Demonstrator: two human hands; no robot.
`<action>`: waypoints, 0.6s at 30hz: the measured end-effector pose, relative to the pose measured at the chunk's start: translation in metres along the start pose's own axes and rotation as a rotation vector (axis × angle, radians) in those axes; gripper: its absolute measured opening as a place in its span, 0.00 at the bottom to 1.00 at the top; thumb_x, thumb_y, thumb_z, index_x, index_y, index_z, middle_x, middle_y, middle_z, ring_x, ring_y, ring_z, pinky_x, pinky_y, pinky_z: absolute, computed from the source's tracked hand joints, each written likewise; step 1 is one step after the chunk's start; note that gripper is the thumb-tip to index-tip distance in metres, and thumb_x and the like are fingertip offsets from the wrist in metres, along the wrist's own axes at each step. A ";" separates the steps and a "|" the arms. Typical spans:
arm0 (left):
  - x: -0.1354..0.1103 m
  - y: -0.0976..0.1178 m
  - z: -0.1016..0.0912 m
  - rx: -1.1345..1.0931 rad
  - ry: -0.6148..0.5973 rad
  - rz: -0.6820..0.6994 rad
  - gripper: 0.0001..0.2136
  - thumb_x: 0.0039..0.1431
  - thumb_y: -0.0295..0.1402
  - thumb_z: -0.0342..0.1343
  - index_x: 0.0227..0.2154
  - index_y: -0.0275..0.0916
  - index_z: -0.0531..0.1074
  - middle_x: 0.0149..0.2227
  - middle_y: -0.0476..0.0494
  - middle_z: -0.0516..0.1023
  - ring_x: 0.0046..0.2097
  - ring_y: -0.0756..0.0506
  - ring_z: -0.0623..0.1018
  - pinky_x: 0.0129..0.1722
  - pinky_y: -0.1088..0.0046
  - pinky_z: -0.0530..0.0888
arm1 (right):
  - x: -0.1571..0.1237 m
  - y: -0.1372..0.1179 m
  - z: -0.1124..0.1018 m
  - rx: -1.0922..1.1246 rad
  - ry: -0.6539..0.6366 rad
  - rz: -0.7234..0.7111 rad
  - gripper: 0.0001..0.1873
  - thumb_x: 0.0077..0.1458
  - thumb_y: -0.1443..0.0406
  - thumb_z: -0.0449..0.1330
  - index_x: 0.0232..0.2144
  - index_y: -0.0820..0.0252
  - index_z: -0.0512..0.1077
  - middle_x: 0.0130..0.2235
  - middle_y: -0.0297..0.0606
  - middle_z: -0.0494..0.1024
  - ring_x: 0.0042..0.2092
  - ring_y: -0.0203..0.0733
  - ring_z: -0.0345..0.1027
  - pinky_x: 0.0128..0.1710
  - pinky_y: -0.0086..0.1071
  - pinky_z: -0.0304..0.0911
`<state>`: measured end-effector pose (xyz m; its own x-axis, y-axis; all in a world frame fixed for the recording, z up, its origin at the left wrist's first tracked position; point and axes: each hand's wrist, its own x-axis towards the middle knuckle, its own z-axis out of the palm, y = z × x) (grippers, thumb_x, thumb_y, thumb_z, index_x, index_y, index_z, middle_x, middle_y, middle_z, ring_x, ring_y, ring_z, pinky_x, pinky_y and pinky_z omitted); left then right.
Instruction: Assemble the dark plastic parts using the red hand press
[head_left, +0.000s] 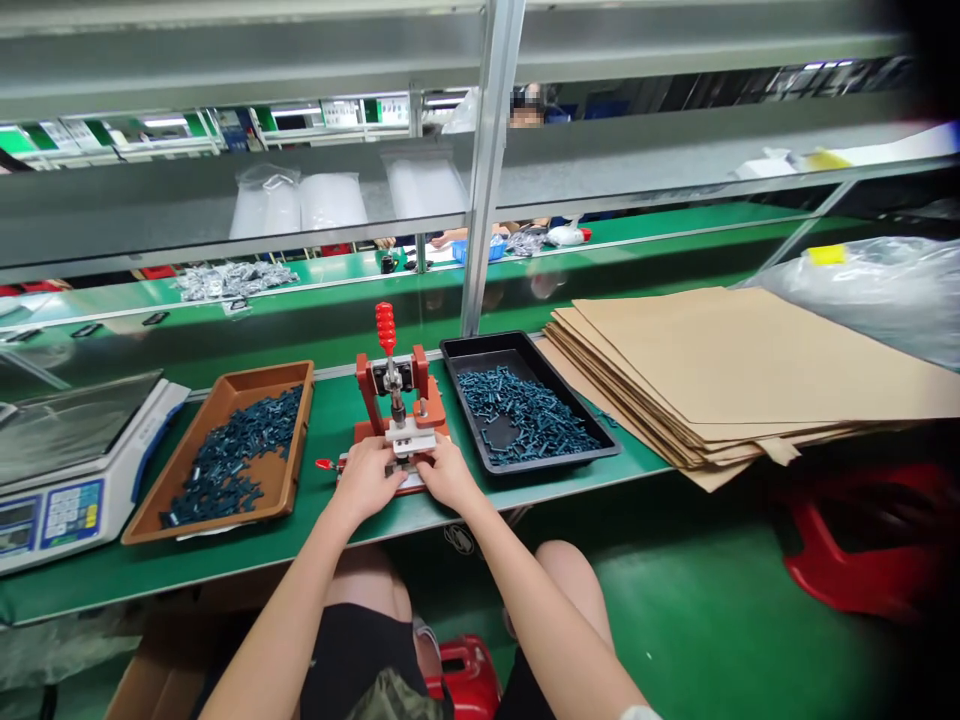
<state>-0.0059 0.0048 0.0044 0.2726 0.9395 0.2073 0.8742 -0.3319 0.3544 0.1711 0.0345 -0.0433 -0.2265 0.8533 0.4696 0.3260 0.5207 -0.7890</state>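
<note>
A small red hand press [396,400] with a red-knobbed upright lever [385,327] stands at the front of the green bench [330,400]. My left hand [367,475] and my right hand [447,472] both rest at its base, fingers curled and pinching at a small white block [409,440] under the ram. What the fingertips hold is too small to make out. A brown tray [289,380] of dark blue plastic parts [225,455] lies left of the press. A black tray [487,350] with more such parts [525,410] lies right of it.
A weighing scale [67,465] sits at the far left. A stack of cardboard sheets [735,370] covers the bench at right, beside a clear plastic bag [877,290]. A metal post [487,160] rises behind the press. Red stools [870,545] stand on the green floor.
</note>
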 end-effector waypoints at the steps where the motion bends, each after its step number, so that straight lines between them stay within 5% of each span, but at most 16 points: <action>1: -0.007 -0.003 -0.002 0.002 0.081 0.013 0.12 0.55 0.35 0.61 0.42 0.44 0.79 0.53 0.40 0.76 0.56 0.36 0.73 0.60 0.54 0.67 | 0.000 -0.001 0.000 -0.007 -0.003 0.000 0.16 0.55 0.73 0.59 0.42 0.53 0.81 0.48 0.40 0.79 0.50 0.47 0.73 0.55 0.42 0.67; 5: -0.028 -0.031 -0.008 -0.048 0.611 -0.201 0.17 0.62 0.41 0.55 0.51 0.41 0.73 0.59 0.35 0.71 0.62 0.36 0.69 0.66 0.50 0.60 | 0.001 -0.003 -0.002 -0.016 -0.030 0.006 0.16 0.55 0.73 0.60 0.42 0.53 0.81 0.48 0.41 0.79 0.51 0.48 0.73 0.55 0.42 0.66; 7: -0.023 -0.042 -0.008 -0.242 0.696 -0.349 0.21 0.66 0.45 0.48 0.56 0.39 0.68 0.58 0.32 0.72 0.60 0.38 0.72 0.62 0.54 0.66 | 0.001 -0.004 -0.003 -0.008 -0.037 0.007 0.16 0.54 0.74 0.60 0.42 0.53 0.81 0.49 0.41 0.78 0.51 0.48 0.72 0.56 0.42 0.66; 10: -0.004 -0.040 -0.003 -0.437 0.468 -0.327 0.24 0.70 0.45 0.36 0.60 0.39 0.63 0.59 0.33 0.73 0.59 0.40 0.74 0.59 0.57 0.71 | 0.002 -0.002 -0.005 0.023 -0.041 0.032 0.17 0.53 0.73 0.60 0.42 0.53 0.80 0.49 0.40 0.79 0.51 0.47 0.73 0.55 0.41 0.66; 13: 0.009 -0.025 0.005 -0.260 0.226 -0.180 0.25 0.69 0.46 0.39 0.62 0.40 0.62 0.62 0.35 0.70 0.64 0.37 0.69 0.63 0.53 0.66 | 0.005 0.003 -0.008 0.050 -0.043 0.095 0.15 0.54 0.72 0.60 0.42 0.55 0.79 0.46 0.40 0.80 0.47 0.46 0.74 0.52 0.40 0.68; 18: 0.008 -0.026 0.007 -0.238 0.212 -0.094 0.28 0.69 0.46 0.37 0.66 0.36 0.56 0.67 0.32 0.63 0.68 0.37 0.63 0.67 0.51 0.60 | 0.009 0.008 -0.011 0.064 -0.056 0.205 0.12 0.54 0.71 0.58 0.38 0.58 0.79 0.39 0.40 0.83 0.43 0.48 0.77 0.46 0.39 0.70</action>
<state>-0.0235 0.0211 -0.0101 0.0832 0.9367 0.3401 0.7664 -0.2783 0.5789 0.1823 0.0464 -0.0411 -0.2129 0.9374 0.2755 0.3117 0.3324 -0.8901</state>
